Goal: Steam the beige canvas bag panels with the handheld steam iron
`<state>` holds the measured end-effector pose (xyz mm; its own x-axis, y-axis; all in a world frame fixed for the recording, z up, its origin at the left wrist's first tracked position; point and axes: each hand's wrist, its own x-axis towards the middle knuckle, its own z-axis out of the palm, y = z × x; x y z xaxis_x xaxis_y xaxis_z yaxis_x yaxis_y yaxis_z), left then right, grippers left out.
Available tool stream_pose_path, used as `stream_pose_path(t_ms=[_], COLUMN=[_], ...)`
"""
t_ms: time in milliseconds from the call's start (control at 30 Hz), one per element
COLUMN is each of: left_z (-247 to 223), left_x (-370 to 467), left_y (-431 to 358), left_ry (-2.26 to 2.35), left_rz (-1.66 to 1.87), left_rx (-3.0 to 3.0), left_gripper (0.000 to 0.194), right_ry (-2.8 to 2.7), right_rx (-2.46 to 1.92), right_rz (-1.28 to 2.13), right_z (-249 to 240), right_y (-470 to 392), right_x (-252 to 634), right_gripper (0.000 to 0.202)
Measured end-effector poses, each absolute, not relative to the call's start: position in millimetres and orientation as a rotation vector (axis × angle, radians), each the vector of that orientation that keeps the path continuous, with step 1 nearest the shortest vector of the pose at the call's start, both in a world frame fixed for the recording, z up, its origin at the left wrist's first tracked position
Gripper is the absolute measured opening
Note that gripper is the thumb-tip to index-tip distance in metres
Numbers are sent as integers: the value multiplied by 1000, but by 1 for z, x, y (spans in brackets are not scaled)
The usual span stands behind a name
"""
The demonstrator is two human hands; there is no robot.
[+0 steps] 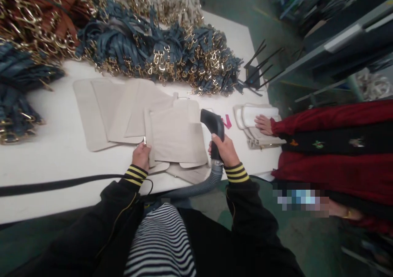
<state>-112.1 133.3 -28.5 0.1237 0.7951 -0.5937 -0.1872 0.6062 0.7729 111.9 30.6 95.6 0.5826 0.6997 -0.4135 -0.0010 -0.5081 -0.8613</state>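
My right hand (226, 149) is wrapped round a black angled nozzle (211, 123), which is clamped onto a ribbed grey hose (211, 180). The nozzle's mouth points left, over the right edge of a beige bag piece (175, 133). My left hand (141, 156) is closed at the left edge of that piece, pinching it. A small shiny metal part (145, 141) sticks up at those fingertips; what it is I cannot make out. Flat beige panels (107, 109) overlap to the left, partly under the piece. More beige material (190, 172) lies beneath its lower edge.
Blue straps (123, 43) with gold clasps are heaped at the back of the white table (55, 158), with brown straps (52, 14) behind left. A black cable (76, 181) runs along the front. On the right, a co-worker's hand (263, 124) rests on stacked beige pieces (260, 139).
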Motion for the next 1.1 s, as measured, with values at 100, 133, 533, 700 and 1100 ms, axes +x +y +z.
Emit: stream_pose_path(t_ms=[100, 133, 533, 700, 1100], left_z=[-28, -28, -32, -37, -34], left_x=[-110, -110, -112, -113, -112], left_y=[138, 138, 139, 139, 140], left_ry=[1269, 1276, 1280, 1269, 1297], left_rz=[803, 806, 787, 813, 794], left_rx=[623, 627, 700, 680, 690], left_gripper=[24, 23, 28, 29, 28], right_ry=[-687, -701, -710, -649, -746], right_rx=[-2005, -2041, -2180, -2168, -2191], right_rz=[1098, 1133, 1265, 1095, 1276], right_z=[113, 115, 74, 75, 74], right_y=[-20, -35, -41, -16, -31], right_x=[104, 100, 83, 91, 93], right_gripper=[29, 28, 18, 18, 18])
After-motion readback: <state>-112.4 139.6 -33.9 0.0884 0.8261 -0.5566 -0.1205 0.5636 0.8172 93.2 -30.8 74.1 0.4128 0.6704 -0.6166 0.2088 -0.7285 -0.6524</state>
